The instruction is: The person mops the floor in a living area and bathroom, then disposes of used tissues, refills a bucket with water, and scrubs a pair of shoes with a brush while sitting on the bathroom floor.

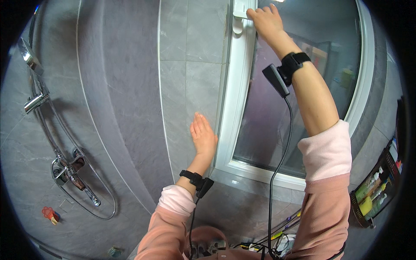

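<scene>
At the top, my right hand [268, 21] is closed on the white window handle [241, 10], which is fixed to the left side of a white window frame [239, 78]. The dark, reflective window pane [277, 130] lies below and beside that arm. My left hand [203, 135], fingers stretched out and together, is at the grey tiled wall [184, 91] just left of the frame. It holds nothing; whether its palm presses on the tiles I cannot tell. A black strapped device with a cable is on each wrist.
On the left wall are a chrome shower mixer [71, 173] with a looping hose and a hand shower [31, 56]. A dark shelf rack [354, 203] with several bottles hangs at the right. Below lie a pink basin [208, 234] and long poles [286, 225].
</scene>
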`<move>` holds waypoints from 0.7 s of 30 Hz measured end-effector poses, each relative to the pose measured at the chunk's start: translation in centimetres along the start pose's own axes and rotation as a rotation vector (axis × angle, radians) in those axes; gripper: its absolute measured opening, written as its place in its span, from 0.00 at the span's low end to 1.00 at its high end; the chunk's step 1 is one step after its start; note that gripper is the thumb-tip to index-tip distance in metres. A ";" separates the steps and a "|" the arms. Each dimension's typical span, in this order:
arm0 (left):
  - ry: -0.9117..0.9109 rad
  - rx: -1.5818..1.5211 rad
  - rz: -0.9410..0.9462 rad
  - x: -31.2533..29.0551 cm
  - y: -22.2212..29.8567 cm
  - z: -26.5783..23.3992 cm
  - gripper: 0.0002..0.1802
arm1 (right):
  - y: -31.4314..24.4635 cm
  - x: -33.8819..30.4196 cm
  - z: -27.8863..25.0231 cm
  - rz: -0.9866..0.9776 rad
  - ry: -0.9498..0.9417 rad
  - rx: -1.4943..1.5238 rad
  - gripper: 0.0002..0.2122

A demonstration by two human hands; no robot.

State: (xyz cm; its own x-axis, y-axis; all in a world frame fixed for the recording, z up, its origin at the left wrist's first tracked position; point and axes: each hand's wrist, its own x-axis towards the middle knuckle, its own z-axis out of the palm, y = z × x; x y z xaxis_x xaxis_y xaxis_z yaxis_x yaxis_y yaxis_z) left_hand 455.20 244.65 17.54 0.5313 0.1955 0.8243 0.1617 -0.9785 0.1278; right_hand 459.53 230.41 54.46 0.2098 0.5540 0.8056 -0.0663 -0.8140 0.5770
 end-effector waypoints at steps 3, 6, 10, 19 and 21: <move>0.010 0.040 0.010 0.5 -0.4 -0.4 0.53 | 0.0 1.8 -0.9 0.069 0.125 0.053 0.07; -0.094 -0.005 0.041 0.3 -0.8 -1.4 0.53 | -0.8 1.8 -1.4 0.169 0.153 0.089 0.08; -0.098 -0.232 0.064 -0.3 -1.9 -3.4 0.52 | -0.5 0.0 -3.3 0.170 0.340 0.101 0.07; 0.018 -0.456 0.063 -5.7 -0.6 -6.9 0.21 | -0.5 -3.3 -10.0 0.166 0.489 0.111 0.10; 0.058 -0.438 0.092 -6.0 -0.8 -7.5 0.20 | -0.4 -3.6 -10.7 0.178 0.499 0.098 0.09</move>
State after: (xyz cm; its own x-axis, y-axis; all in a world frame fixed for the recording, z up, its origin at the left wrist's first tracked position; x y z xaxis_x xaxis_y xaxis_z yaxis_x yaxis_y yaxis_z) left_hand 445.63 243.77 16.60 0.4772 0.1148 0.8713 -0.2576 -0.9296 0.2635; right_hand 448.35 230.56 52.78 -0.2872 0.4020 0.8694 0.0376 -0.9023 0.4295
